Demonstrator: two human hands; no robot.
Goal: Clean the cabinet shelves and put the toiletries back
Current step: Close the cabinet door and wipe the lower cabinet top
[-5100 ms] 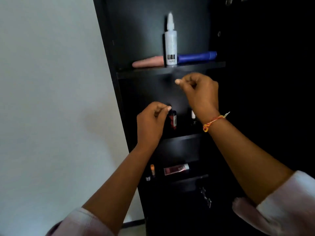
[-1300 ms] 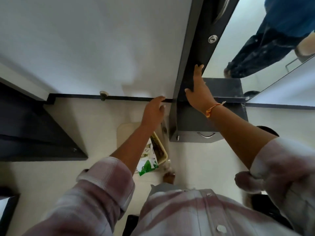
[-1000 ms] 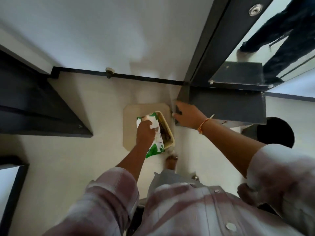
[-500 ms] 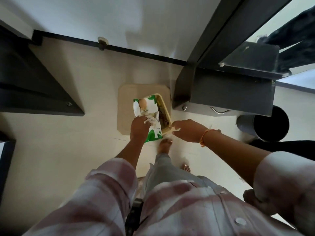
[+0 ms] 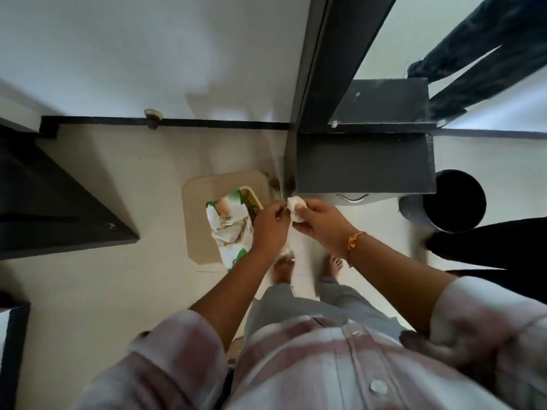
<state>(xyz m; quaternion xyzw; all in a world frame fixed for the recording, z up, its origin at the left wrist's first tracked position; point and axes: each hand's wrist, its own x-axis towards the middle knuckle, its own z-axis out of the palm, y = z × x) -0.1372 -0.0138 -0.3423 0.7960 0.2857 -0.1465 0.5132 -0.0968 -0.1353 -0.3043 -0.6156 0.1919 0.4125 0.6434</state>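
- The white wipe (image 5: 296,210), crumpled, is held up between both hands, just in front of the cabinet (image 5: 364,167) base.
- The right hand (image 5: 319,224) curls round it; the left hand (image 5: 270,229) pinches its edge (half a second ago the left was down at the pack).
- The green-and-white wipes pack (image 5: 231,229) lies on a beige board (image 5: 201,208), hiding most of a yellow tray (image 5: 254,199).
- Blur smears the wipe's folds.

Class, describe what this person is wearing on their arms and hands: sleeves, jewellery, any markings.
Both arms are in loose pink-and-white checked shirt sleeves; the left sleeve and right sleeve end near the elbow, leaving the forearms bare. An orange thread bracelet circles the right wrist. The left hand and right hand wear no gloves; no rings show.
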